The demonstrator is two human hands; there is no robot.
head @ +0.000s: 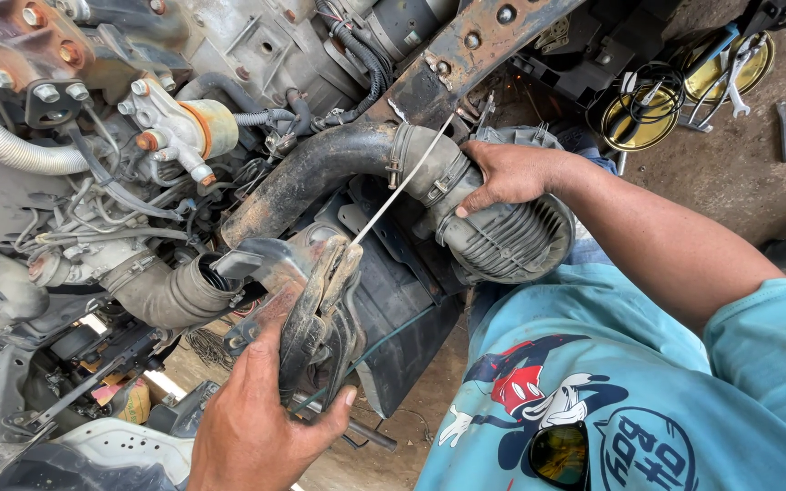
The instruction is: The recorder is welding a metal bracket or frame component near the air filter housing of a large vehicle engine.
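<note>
Down at the bottom of the view, closest to the camera, the left hand [252,423] is clenched round the handles of a pair of worn pliers [320,309], squeezing them closed. Their nose points up and away, and it's biting the near end of a thin steel wire [402,182]. Follow that wire: it runs straight and taut, up and to the right, on a diagonal away from the pliers towards the rusty frame rail [466,55]. Its long axis crosses right over the rubber intake hose [338,168], just where the band clamp [399,155] sits on the joint.

Over on the right, a little farther out, the right hand [507,173] is wrapped over the top of the ribbed grey duct [511,232], fingers spread and pressing down, thumb tucked underneath. So the wire lies between the two hands, with the left hand the only one gripping it, through the pliers, and the right hand just beside its far stretch, steadying the duct.

Beyond that, engine parts crowd the left: a corrugated metal pipe [11,145] and a beige canister [211,127]. Far right, on the dirt floor, yellow tins [639,118] hold spanners.
</note>
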